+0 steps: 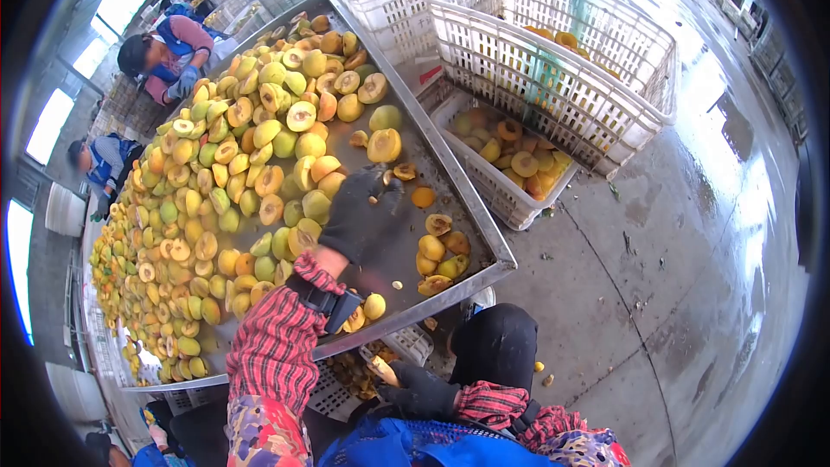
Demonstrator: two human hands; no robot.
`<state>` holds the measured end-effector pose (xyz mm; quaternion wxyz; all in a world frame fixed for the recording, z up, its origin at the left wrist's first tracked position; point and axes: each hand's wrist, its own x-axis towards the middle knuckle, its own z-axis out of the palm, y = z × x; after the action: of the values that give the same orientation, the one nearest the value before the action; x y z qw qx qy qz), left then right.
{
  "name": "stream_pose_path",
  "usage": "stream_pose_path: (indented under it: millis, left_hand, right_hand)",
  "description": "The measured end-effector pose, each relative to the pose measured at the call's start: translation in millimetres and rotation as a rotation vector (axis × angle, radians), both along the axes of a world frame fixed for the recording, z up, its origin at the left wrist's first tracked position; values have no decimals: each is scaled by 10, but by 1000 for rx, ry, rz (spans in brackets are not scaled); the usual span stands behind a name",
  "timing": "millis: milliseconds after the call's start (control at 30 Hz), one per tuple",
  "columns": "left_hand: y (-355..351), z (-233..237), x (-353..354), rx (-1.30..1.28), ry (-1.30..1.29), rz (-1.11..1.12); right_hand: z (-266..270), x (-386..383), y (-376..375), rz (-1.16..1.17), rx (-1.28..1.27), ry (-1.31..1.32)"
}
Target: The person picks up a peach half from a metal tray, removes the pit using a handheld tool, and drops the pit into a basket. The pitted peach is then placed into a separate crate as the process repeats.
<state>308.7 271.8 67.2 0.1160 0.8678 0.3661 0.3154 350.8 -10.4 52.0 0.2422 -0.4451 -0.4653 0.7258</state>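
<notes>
My left hand, in a dark glove, reaches over the metal-edged table. It is nearest the halved fruit and some small torn pieces; its fingers are blurred, so their grip is unclear. Below the table's front edge, my right hand, also in a dark glove, is closed on a pale yellow piece, too small to identify surely. A crate of scraps lies beneath it. Several fruit pieces form a separate group at the table's right corner.
A large heap of halved fruit covers the table's left side. White crates with fruit stand beyond the right edge, one lower crate beside them. Co-workers are at the far left side. Wet concrete floor lies right.
</notes>
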Motion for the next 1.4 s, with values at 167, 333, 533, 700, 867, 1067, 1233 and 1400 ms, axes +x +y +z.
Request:
stream_pose_path:
  millis: [167,333,533,700,867,1067,1233,1400]
  left_hand:
    - [-129,-162,493,118,138,116]
    - [-179,-156,635,-225,42,-147]
    - [-631,102,538,-390,166,-411]
    - [-771,158,450,-376,405,-613]
    - [-619,302,67,-535,467,-756]
    - [-639,299,-656,-718,649,-666]
    - [-676,443,-1380,-1199,-56,-428]
    - [-841,617,-1873,-620,-76,-303]
  right_hand:
    - [128,69,76,64,-125,17]
    - [43,14,52,28,-50,21]
    - [-28,-81,-3,-20,-28,26]
    - [-3,-53,24,-7,-69,56]
    - [-95,-71,-61,-83,24,47]
    - [53,-58,-18,-36,-144,62]
    - [127,-94,-66,-79,-180,120]
    - [38,-75,-100,-183,-208,315]
